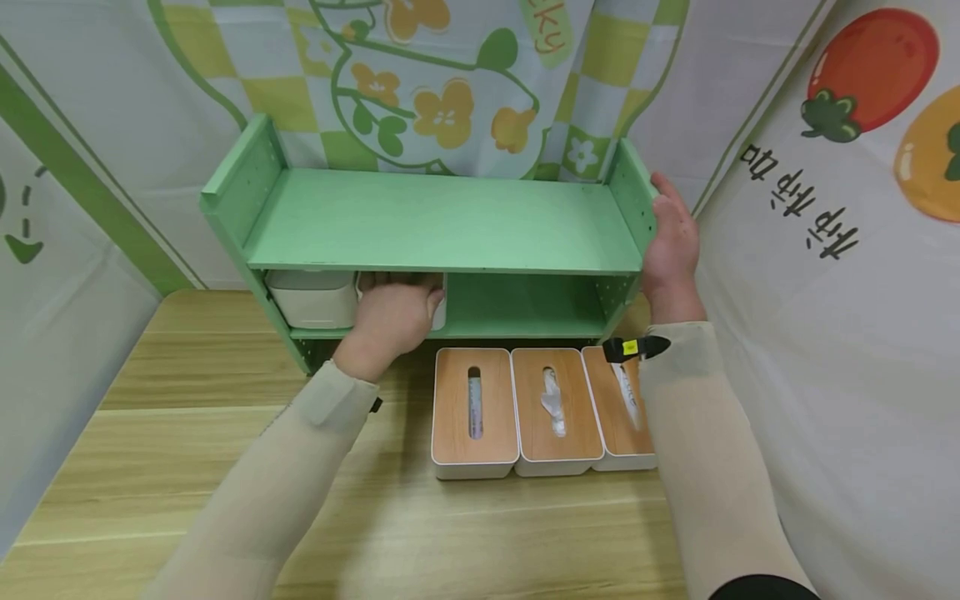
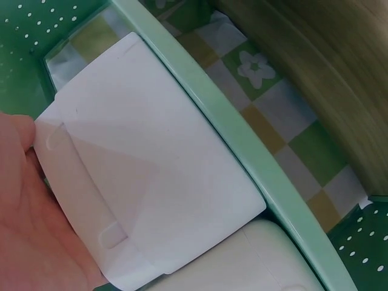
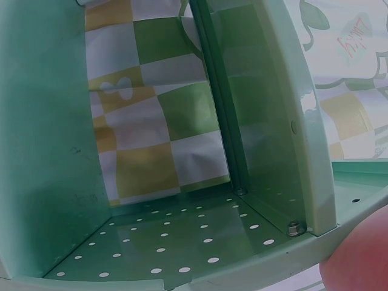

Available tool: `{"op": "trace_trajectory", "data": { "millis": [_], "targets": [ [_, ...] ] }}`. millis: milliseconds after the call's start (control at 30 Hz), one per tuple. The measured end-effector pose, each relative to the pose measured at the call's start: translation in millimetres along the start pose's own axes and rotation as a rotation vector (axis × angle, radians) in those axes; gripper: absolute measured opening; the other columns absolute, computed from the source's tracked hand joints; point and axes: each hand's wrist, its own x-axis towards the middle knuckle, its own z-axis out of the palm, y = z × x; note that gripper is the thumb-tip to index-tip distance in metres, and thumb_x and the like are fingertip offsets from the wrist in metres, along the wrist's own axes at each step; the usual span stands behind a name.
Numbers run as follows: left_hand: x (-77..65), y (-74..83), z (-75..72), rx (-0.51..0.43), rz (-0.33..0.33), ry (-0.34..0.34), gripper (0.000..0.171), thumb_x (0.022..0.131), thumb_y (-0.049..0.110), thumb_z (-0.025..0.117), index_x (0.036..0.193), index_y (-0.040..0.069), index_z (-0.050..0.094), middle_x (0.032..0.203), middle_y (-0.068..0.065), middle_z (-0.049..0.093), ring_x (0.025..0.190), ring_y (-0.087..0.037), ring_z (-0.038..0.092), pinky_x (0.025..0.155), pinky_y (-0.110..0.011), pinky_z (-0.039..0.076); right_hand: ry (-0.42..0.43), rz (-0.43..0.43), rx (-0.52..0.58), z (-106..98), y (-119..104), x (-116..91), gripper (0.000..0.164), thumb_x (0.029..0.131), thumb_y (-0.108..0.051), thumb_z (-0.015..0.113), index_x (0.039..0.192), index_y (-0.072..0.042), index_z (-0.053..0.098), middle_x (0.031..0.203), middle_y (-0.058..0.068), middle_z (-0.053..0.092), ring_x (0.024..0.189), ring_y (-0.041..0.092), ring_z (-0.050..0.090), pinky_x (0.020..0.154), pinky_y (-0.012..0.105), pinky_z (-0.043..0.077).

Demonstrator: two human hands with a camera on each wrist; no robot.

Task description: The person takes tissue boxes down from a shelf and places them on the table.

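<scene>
1. Head view: at nine o'clock, the left hand (image 1: 396,317) is set against a white box (image 2: 157,157) on the green shelf's (image 1: 442,218) lower level; its fingertips are hidden, so any grip cannot be told. At three, the right hand (image 1: 672,250) is laid on the side panel, fingers extended.
2. From six to four o'clock, pale contents are seen through three slotted boxes (image 1: 531,408).
3. Only in the right wrist view is a bolt (image 3: 296,228) shown, at four o'clock.

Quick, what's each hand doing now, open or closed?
Left hand: touching a white box; grip can't be told.
Right hand: open, against the side of the green shelf.
</scene>
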Motion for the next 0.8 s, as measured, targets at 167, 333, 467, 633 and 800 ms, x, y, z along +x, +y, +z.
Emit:
{"op": "trace_trajectory", "data": {
  "millis": [167, 333, 467, 633, 800],
  "targets": [
    [-3.3, 1.7, -0.8, -0.006, -0.004, -0.014, 0.046, 0.108, 0.041, 0.034, 0.114, 0.011, 0.068, 0.071, -0.010, 0.060, 0.078, -0.040, 0.064, 0.080, -0.064, 0.046, 0.010, 0.011, -0.018, 0.2, -0.7, -0.5, 0.044, 0.107, -0.034, 0.037, 0.148, -0.027, 0.049, 0.154, -0.011, 0.034, 0.139, 0.009, 0.027, 0.109, 0.026, 0.024],
    [-7.0, 4.0, -0.9, 0.013, -0.004, -0.003, 0.048, 0.108, 0.041, 0.034, 0.126, 0.009, 0.065, 0.084, -0.018, 0.065, 0.087, -0.044, 0.063, 0.089, -0.068, 0.040, 0.011, 0.019, -0.011, 0.7, -1.5, -1.2, 0.043, 0.107, -0.034, 0.037, 0.147, -0.029, 0.050, 0.154, -0.012, 0.034, 0.139, 0.010, 0.028, 0.109, 0.027, 0.025],
    [-9.8, 5.5, -0.3, 0.021, 0.001, -0.004, 0.050, 0.109, 0.042, 0.032, 0.130, 0.009, 0.063, 0.088, -0.022, 0.065, 0.089, -0.045, 0.062, 0.084, -0.064, 0.043, 0.012, 0.009, -0.041, -0.1, -1.2, -1.5, 0.043, 0.107, -0.035, 0.037, 0.147, -0.030, 0.050, 0.154, -0.014, 0.035, 0.140, 0.007, 0.025, 0.111, 0.026, 0.020],
    [-14.1, 7.8, 1.0, 0.026, 0.007, 0.002, 0.051, 0.108, 0.043, 0.030, 0.137, 0.012, 0.058, 0.103, -0.028, 0.064, 0.099, -0.048, 0.058, 0.087, -0.062, 0.040, 0.009, -0.009, -0.068, -0.8, -0.6, -1.3, 0.044, 0.107, -0.035, 0.037, 0.148, -0.028, 0.049, 0.154, -0.016, 0.036, 0.141, 0.004, 0.022, 0.112, 0.025, 0.016],
    [-21.5, 11.7, 1.7, 0.040, 0.011, 0.020, 0.049, 0.108, 0.043, 0.031, 0.142, 0.015, 0.053, 0.113, -0.032, 0.060, 0.109, -0.047, 0.052, 0.094, -0.062, 0.034, 0.006, -0.008, -0.056, -0.4, -0.8, -1.2, 0.044, 0.106, -0.035, 0.037, 0.148, -0.028, 0.049, 0.154, -0.015, 0.035, 0.140, 0.005, 0.023, 0.111, 0.025, 0.018]
  ]
}}
